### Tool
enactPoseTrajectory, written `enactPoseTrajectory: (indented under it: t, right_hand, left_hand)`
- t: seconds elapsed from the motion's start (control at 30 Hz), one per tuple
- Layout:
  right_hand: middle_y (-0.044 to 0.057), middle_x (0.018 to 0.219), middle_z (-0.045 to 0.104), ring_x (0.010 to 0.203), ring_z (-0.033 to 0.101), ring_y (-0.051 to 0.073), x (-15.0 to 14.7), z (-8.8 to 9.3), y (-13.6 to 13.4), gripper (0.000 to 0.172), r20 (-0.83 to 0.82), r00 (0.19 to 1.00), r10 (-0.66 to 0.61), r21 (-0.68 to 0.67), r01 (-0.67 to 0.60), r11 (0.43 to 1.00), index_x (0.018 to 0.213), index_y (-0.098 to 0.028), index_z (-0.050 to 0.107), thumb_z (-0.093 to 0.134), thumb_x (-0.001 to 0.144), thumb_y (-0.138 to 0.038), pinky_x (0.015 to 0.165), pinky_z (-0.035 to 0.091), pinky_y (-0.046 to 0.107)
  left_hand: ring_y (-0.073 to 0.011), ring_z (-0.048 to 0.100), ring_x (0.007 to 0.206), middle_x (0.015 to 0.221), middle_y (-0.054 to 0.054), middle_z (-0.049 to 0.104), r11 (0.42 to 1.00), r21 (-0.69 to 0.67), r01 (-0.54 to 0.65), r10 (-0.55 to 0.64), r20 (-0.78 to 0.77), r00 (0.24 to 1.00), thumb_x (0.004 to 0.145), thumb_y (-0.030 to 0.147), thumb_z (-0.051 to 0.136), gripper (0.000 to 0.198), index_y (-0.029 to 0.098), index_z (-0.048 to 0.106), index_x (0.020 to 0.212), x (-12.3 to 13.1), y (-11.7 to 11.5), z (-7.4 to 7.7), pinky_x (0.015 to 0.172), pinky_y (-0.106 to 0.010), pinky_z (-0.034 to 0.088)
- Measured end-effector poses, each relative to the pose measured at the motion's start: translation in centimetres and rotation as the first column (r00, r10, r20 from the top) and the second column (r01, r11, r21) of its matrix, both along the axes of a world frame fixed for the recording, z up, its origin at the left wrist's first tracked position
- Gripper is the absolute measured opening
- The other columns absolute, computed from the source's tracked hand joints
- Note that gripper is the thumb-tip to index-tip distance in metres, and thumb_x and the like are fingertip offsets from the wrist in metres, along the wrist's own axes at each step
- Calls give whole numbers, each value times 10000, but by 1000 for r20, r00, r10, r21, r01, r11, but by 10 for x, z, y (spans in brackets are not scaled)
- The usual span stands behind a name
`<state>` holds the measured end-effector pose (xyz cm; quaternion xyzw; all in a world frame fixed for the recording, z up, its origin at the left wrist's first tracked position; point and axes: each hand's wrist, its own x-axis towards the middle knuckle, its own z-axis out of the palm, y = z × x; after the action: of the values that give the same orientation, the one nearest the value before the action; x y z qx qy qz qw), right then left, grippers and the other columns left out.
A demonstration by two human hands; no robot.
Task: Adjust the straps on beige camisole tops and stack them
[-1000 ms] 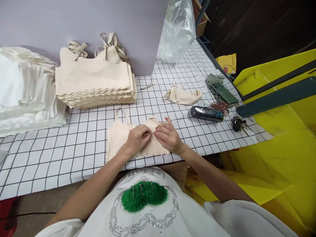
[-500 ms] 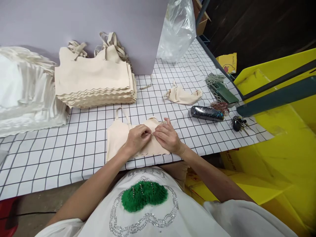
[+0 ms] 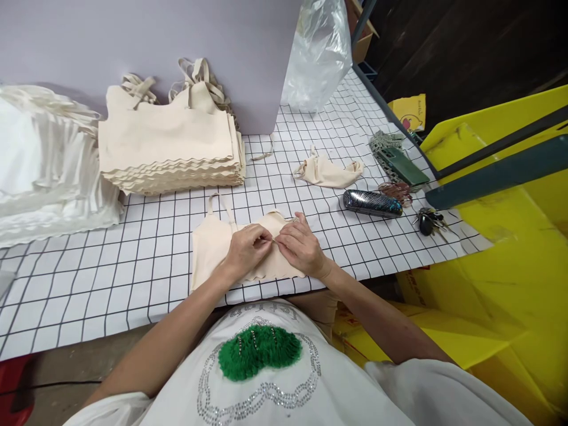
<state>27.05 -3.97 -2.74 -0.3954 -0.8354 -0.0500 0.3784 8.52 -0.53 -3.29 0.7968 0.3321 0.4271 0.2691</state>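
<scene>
A beige garment with thin straps [image 3: 207,244] lies flat near the front edge of the checked table. My left hand [image 3: 248,249] rests over its middle, thumb and fingers pinched together. Close against it on the right is my right hand [image 3: 302,245], also pinching, with one finger raised. The fingertips of both hands meet above the garment. Whatever small thing they hold between them is too small to make out.
Behind on the left stand a stack of beige garments [image 3: 168,136] and a white pile [image 3: 53,171]. Toward the right are a crumpled beige garment [image 3: 331,173], a dark patterned case [image 3: 373,203], a green phone [image 3: 404,167] and keys [image 3: 430,222]. A plastic bag [image 3: 317,59] stands behind.
</scene>
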Motion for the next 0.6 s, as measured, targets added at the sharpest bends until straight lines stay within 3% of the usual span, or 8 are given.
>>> enactPoseTrajectory:
  t: [0.3, 0.47, 0.6]
  right_hand:
    - [49, 808, 601, 888, 549, 206, 8, 8, 0, 254, 287, 958, 19, -6, -18, 1000, 869, -173, 647, 439, 981, -78, 1117, 389, 590]
    - [68, 812, 590, 862, 529, 204, 13, 20, 10, 286, 299, 947, 117, -192, -60, 979, 894, -139, 638, 380, 1016, -115, 1077, 380, 589]
    - [80, 827, 616, 856, 552, 203, 11, 31, 18, 308, 400, 890, 218, -372, -59, 926, 861, -123, 621, 356, 1005, -61, 1077, 337, 618]
  left_hand:
    - [-142, 651, 665, 706, -10, 691, 1000, -3, 13, -13, -7, 1000, 847, 92, 600, 131, 186, 625, 759, -1, 0, -1, 624, -252, 521]
    - [-169, 687, 742, 817, -41, 745, 1000, -27, 14, -15, -52, 999, 892, 163, 660, 53, 189, 700, 870, 0, 2, -2, 685, -279, 549]
    - [-166, 657, 692, 739, -32, 722, 997, -51, 59, -63, -93, 994, 904, 149, 657, 132, 190, 723, 797, -1, 4, -2, 656, -280, 522]
